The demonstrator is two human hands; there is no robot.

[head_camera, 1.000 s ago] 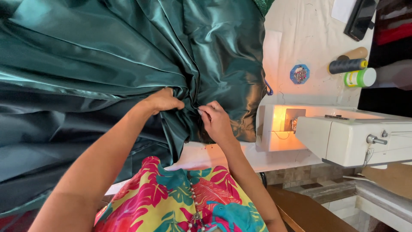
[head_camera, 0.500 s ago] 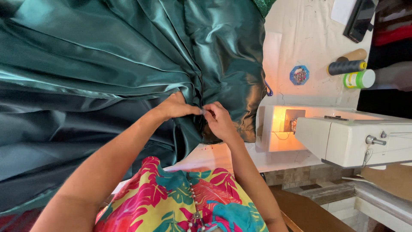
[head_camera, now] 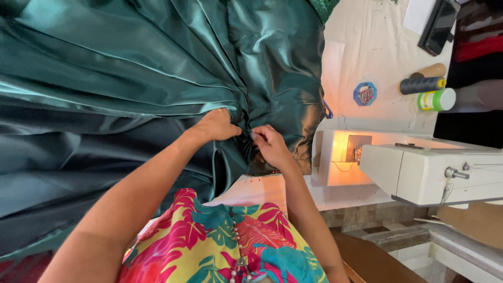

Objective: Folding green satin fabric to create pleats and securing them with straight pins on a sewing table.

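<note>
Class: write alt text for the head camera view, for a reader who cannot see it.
Two bare hands, left hand and right hand, pinch gathered folds of shiny dark green satin fabric on a table. To the right stands a white sewing machine, its lamp lit, with thread spools behind.

Fabric [head_camera: 131, 78] left, sewing machine [head_camera: 419, 167] right (thread spools [head_camera: 424, 91] behind it)

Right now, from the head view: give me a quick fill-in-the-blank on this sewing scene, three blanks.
1. Both hands, the left hand and the right hand, pinch the ____ satin fabric.
2. The white sewing machine stands to the person's ____.
3. The dark thread spool lies on its ____.

Missing words: green; right; side
</note>
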